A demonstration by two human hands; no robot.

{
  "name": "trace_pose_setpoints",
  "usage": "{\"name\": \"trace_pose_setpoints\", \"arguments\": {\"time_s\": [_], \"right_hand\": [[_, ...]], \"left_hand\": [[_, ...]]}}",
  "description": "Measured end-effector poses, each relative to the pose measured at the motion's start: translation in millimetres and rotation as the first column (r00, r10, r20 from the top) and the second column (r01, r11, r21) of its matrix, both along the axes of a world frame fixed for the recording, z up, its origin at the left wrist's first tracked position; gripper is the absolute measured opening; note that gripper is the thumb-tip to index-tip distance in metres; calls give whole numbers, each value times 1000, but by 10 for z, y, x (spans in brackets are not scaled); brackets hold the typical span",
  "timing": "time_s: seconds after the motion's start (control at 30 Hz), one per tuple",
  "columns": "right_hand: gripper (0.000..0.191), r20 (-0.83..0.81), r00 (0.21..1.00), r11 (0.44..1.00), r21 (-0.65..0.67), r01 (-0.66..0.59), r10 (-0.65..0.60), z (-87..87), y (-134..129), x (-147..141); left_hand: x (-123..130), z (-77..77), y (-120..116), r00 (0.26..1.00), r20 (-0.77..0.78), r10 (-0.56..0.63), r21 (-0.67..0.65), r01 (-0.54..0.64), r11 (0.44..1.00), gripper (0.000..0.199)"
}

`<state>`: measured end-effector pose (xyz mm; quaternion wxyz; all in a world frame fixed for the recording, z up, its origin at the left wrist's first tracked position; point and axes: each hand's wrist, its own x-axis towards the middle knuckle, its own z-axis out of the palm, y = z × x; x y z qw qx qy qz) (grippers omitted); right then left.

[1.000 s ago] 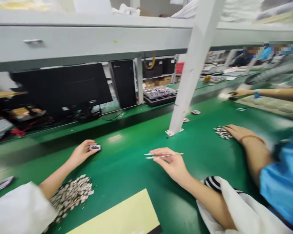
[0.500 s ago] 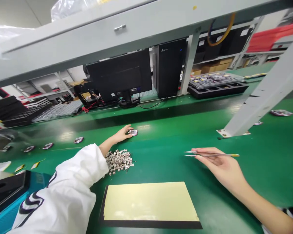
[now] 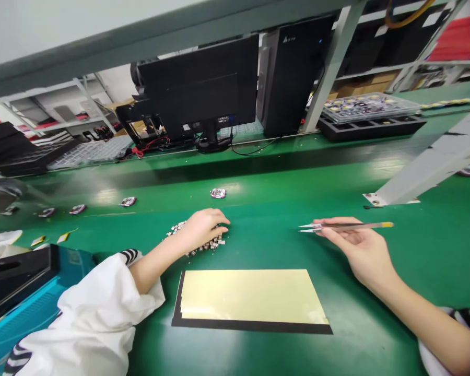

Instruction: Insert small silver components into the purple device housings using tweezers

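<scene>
My left hand (image 3: 203,228) hovers over a pile of small silvery metal parts (image 3: 214,243), hiding much of it. Its fingers are apart and nothing shows between them. Just beyond it, on the green mat, lies a small rounded electronic module (image 3: 218,193), touched by neither hand. On the right, my right hand (image 3: 354,240) grips a pair of tweezers (image 3: 348,226), whose pointed tips face left, slightly apart, with nothing visible between them. A pale yellow sheet with a black border (image 3: 253,295) lies flat between my forearms.
Several similar modules (image 3: 128,201) form a row at left. A teal and black box (image 3: 72,266) stands beside my left sleeve. A slanted white post (image 3: 426,162) is bolted down at right. Behind are a monitor (image 3: 203,89), a computer tower (image 3: 293,78) and stacked trays (image 3: 370,117).
My left hand has let go of the module and drawn back over the pile of metal parts. My right hand still holds the tweezers. The view has tilted down.
</scene>
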<state>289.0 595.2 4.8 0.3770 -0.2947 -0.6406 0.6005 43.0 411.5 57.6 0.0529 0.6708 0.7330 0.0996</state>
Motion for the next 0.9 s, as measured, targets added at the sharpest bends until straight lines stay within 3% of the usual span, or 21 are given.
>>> {"name": "trace_pose_setpoints", "arguments": {"time_s": [0.1, 0.17, 0.23, 0.3, 0.4, 0.47, 0.5, 0.57, 0.6, 0.67, 0.73, 0.8, 0.9], "right_hand": [[20, -162, 983, 979, -168, -119, 91, 67, -138, -145], [16, -268, 944, 930, -257, -263, 193, 141, -230, -239], [11, -274, 909, 893, -241, -381, 314, 207, -309, -307], [12, -121, 894, 889, -110, -445, 432, 240, -384, -331], [20, 210, 842, 848, 91, -522, 496, 216, -523, -276], [26, 492, 757, 737, 293, -609, 430, 163, -623, -198], [28, 622, 701, 641, 387, -662, 349, 133, -660, -153], [28, 766, 616, 470, 482, -739, 183, 76, -682, -60], [28, 789, 598, 440, 491, -752, 142, 56, -658, -12], [28, 815, 572, 430, 486, -761, 93, 38, -538, 88], [30, 850, 527, 410, 469, -782, 33, 54, -355, 192], [31, 884, 467, 400, 434, -807, -18, 102, -172, 291], [28, 889, 412, 414, 458, -787, -199, 222, -59, 377]], "left_hand": [[113, -139, 12, 991, -108, -77, -66, 70, 995, 18], [123, -200, 36, 987, -139, -79, -89, 67, 994, 13], [113, -221, 50, 988, -140, -73, -91, 60, 994, 14], [105, -206, 47, 992, -110, -57, -66, 50, 997, 15], [115, -132, 12, 998, 60, 21, 58, -24, 998, 13], [132, -74, -17, 967, 245, 68, 154, -108, 982, 12], [141, -48, -30, 936, 342, 79, 184, -150, 972, 12], [161, -13, -51, 821, 565, 80, 202, -231, 952, 13], [171, -4, -59, 729, 682, 69, 187, -265, 946, 14], [198, -2, -75, 501, 864, 45, 129, -308, 943, 15], [234, -19, -103, 308, 950, 48, 58, -328, 943, 17], [274, -48, -150, 202, 977, 75, -1, -346, 938, 19], [320, -97, -241, 144, 984, 101, -39, -379, 924, 25]]}}
